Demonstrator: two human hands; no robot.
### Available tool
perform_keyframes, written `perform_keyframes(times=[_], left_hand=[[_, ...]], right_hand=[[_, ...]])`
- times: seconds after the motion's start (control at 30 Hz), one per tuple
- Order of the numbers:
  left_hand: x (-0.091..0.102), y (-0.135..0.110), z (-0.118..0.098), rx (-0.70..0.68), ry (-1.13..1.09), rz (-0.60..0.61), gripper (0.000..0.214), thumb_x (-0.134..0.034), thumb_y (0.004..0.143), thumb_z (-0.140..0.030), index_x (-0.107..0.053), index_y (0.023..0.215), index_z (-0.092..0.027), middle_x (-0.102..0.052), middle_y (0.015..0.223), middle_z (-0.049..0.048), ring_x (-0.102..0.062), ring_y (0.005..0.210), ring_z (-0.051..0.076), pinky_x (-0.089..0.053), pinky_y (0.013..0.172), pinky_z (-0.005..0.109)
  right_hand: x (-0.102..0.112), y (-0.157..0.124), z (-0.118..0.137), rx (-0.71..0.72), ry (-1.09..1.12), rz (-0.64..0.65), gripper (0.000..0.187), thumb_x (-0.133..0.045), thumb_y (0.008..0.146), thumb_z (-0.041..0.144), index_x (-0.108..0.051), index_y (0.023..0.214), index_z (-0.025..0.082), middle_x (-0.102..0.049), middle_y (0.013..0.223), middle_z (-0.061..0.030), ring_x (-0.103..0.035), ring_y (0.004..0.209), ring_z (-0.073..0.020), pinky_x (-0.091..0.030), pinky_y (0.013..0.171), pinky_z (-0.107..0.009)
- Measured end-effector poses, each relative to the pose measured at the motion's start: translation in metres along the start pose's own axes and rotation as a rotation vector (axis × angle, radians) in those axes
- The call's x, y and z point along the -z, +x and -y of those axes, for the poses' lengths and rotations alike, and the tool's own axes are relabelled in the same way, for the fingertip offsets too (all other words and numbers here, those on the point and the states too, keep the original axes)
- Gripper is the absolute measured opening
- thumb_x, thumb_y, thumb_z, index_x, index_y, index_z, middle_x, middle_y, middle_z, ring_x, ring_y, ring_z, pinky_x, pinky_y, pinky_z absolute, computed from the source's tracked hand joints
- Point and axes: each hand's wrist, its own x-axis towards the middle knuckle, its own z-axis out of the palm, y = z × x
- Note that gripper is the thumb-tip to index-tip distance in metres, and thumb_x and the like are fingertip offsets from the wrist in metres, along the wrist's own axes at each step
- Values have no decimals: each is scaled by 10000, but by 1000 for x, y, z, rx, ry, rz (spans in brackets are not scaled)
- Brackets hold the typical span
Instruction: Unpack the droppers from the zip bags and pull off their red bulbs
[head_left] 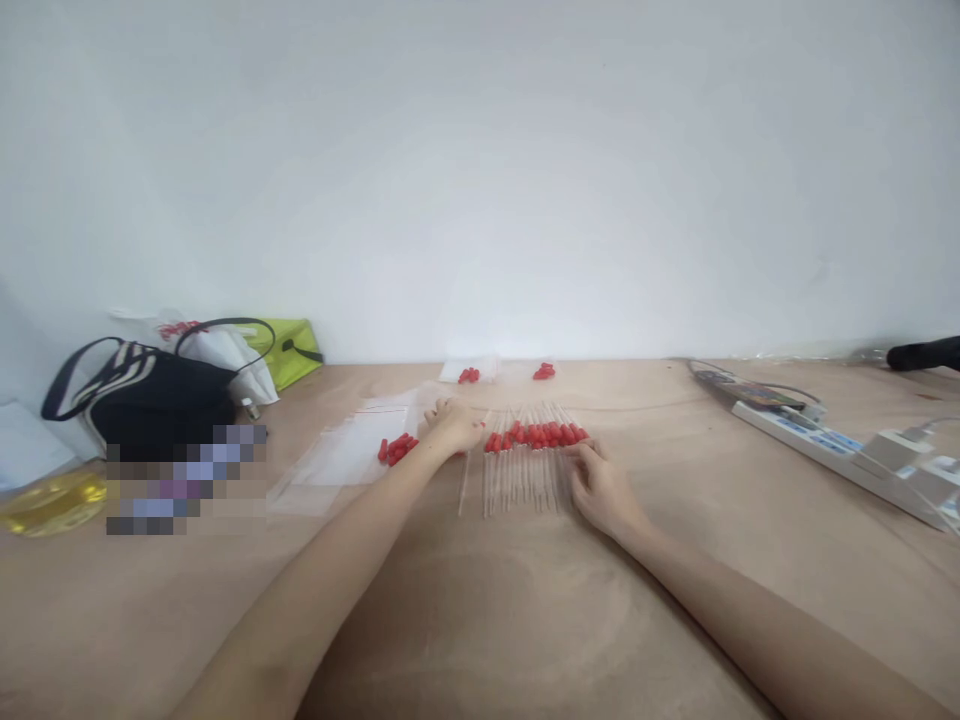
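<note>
A row of thin clear glass droppers [525,470] with red rubber bulbs [536,434] lies side by side on the wooden table [480,600]. My left hand [456,425] rests at the left end of the row, fingers curled near the bulbs; what it grips is too small to name. My right hand [600,485] lies at the right side of the row, fingers bent and touching the glass tubes. A small pile of loose red bulbs [396,448] sits on clear plastic bags [352,450] just left of my left hand.
Two more small heaps of red bulbs [544,371] lie near the wall, one on a plastic bag [469,372]. A black striped bag [142,395] and green bag [289,350] stand at the left, with a yellowish object [52,500]. White power strips [847,450] lie at the right.
</note>
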Motion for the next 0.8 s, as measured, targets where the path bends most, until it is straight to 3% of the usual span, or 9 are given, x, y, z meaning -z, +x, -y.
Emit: perform_keyframes(times=[0.17,0.3,0.43,0.63,0.8], left_hand=[[27,-34,7,-49,69,-125,190,-373,821,-229,-544,788,-153,-604,894,114,-506,929,266,-304,800,426],[30,-69,23,-344,87,-289,200,-357,853,-205,-519,744,-164,-631,750,38,-559,737,179,-293,807,390],[19,-96,31,-564,27,-494,187,-396,860,-210,-517,721,-178,-646,719,2,-572,702,135,-301,810,345],[7,-106,19,-675,-63,-569,158,-464,833,-173,-513,683,-183,-650,701,-23,-578,680,109,-317,851,348],[3,-106,11,-713,-88,-653,109,-526,794,-162,-516,686,-178,-653,700,-29,-573,674,107,-336,840,345]], right_hand=[[-2,2,2,-3,31,12,194,-360,794,140,-548,832,161,-533,825,-85,-541,792,-185,-458,716,-342],[-1,2,1,-32,48,7,201,-343,833,195,-541,858,164,-544,849,-89,-543,791,-184,-459,719,-347],[6,3,6,-40,35,-3,262,-334,868,277,-501,1039,170,-566,972,-99,-523,921,-198,-425,786,-365],[16,2,26,280,-144,82,338,-413,855,357,-500,1141,200,-576,1040,-81,-479,1012,-207,-294,909,-415],[7,0,39,516,-163,38,216,-476,839,290,-587,1014,228,-632,772,-8,-523,831,-154,-206,953,-428]])
